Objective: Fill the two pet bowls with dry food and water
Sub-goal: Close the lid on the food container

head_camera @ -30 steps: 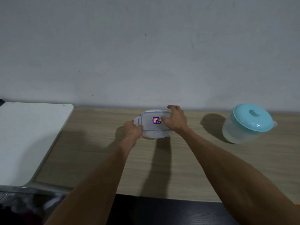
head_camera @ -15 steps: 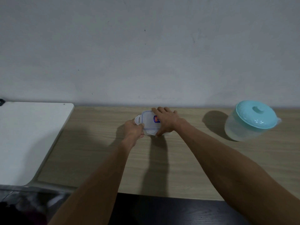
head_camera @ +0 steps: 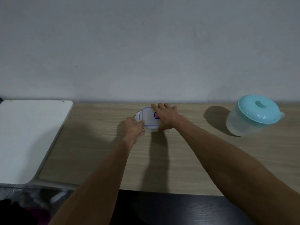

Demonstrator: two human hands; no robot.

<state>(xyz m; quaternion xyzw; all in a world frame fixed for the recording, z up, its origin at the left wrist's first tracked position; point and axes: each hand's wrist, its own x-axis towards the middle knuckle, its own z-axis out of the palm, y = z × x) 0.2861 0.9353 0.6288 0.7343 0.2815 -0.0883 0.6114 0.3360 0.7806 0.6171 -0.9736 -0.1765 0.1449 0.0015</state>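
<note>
The food container (head_camera: pixel 151 128) stands on the counter (head_camera: pixel 97 143) close to the back wall, directly ahead of the person, with its long axis running left to right along that wall. The right grip (head_camera: pixel 166 117) lies across the lid (head_camera: pixel 148 117) from the right, fingers straight and spread toward the far edge, thumb set against the near wall; it presses rather than encloses. The left grip (head_camera: pixel 134 128) is narrow, thumb and curled fingers pinching the container at its near left corner. The end latch flap (head_camera: pixel 139 116) projects leftward just beyond that grip, so the left grip is the nearer one for any further latch work at this end. The right-end latch is hidden under the right grip. Judged step: unlatching the lid to reach the dry food; contents cannot be told. The water jug (head_camera: pixel 243 125) stands well apart to the right. No pet bowl is in view.
</note>
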